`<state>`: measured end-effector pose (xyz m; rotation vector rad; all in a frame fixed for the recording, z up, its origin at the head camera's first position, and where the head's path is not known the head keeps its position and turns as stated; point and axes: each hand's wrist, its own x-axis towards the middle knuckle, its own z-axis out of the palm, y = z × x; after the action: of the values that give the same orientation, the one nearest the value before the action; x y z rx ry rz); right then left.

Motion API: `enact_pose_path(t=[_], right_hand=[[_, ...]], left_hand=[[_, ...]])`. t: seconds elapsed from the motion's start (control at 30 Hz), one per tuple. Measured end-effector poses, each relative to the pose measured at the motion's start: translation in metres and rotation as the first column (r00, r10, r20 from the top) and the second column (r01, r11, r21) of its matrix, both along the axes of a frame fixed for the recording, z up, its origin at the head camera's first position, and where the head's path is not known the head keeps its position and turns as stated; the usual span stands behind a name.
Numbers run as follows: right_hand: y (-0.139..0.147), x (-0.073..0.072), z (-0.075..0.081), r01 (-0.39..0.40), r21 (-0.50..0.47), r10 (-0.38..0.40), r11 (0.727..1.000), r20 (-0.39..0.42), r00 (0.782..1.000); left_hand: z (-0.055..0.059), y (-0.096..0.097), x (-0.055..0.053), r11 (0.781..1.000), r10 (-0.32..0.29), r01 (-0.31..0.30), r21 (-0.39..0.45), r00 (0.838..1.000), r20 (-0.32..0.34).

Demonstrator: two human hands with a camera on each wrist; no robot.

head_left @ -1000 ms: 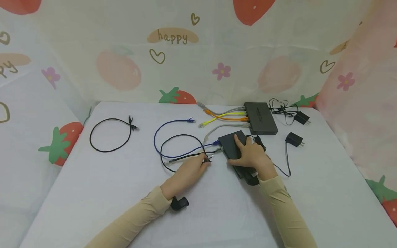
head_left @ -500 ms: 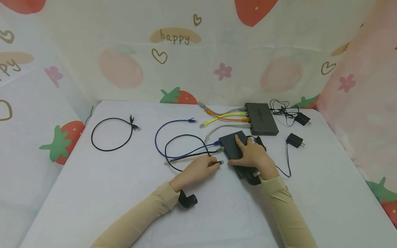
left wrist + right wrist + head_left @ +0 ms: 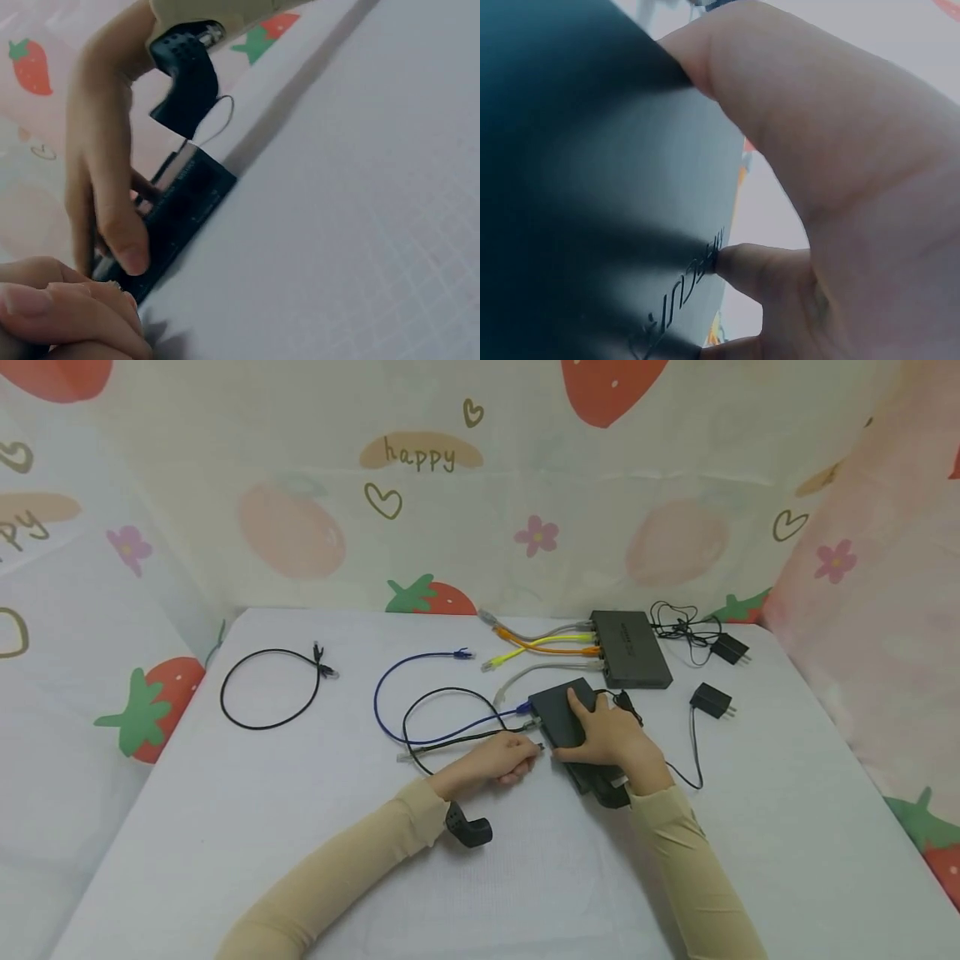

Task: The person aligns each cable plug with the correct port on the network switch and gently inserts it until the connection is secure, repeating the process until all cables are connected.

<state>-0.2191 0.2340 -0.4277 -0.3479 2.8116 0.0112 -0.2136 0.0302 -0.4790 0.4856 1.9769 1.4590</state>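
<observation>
My left hand (image 3: 501, 760) pinches one end of a looped black Ethernet cable (image 3: 431, 693), its plug tip (image 3: 540, 747) poking out just left of the near black network switch (image 3: 553, 708). My right hand (image 3: 611, 735) holds that switch, with its thumb on the port side and fingers spread over the top. In the left wrist view the right thumb lies against the port face of the switch (image 3: 191, 191), while curled left fingers (image 3: 67, 315) hide most of the plug. A blue Ethernet cable (image 3: 408, 740) and another black cable (image 3: 468, 738) run into the near switch.
Behind stands a second network switch (image 3: 636, 652) with grey, yellow and orange cables (image 3: 551, 650). Power adapters (image 3: 711, 700) with thin cords lie at the right. A coiled black cable (image 3: 255, 727) lies at the left on the white table (image 3: 187, 852).
My left hand has moved right with the black cable's plug, up close to the near switch. Its wrist has turned and the fingers hide more of the plug. The right hand stays put.
</observation>
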Motion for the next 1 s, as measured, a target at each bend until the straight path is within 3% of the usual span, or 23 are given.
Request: enact_pose_path(t=[0.13,0.5,0.77,1.0], right_hand=[[0.0,0.001,0.001,-0.002,-0.023,0.002,1.0,0.004,1.0],[0.004,0.0,0.005,-0.019,-0.069,0.019,0.997,0.003,1.0],[0.006,0.0,0.004,-0.013,-0.075,0.014,0.997,0.009,1.0],[0.007,0.001,0.004,-0.025,-0.076,0.025,0.997,0.003,1.0]], left_hand=[[-0.002,0.003,0.0,1.0,0.018,-0.019,0.011,0.998,0.055],[0.0,0.006,-0.008,0.999,0.038,-0.038,0.009,0.996,0.077],[0.006,0.006,-0.009,0.999,-0.028,0.023,0.043,0.994,0.105],[0.006,0.008,-0.011,0.999,-0.02,0.015,0.03,0.986,0.164]])
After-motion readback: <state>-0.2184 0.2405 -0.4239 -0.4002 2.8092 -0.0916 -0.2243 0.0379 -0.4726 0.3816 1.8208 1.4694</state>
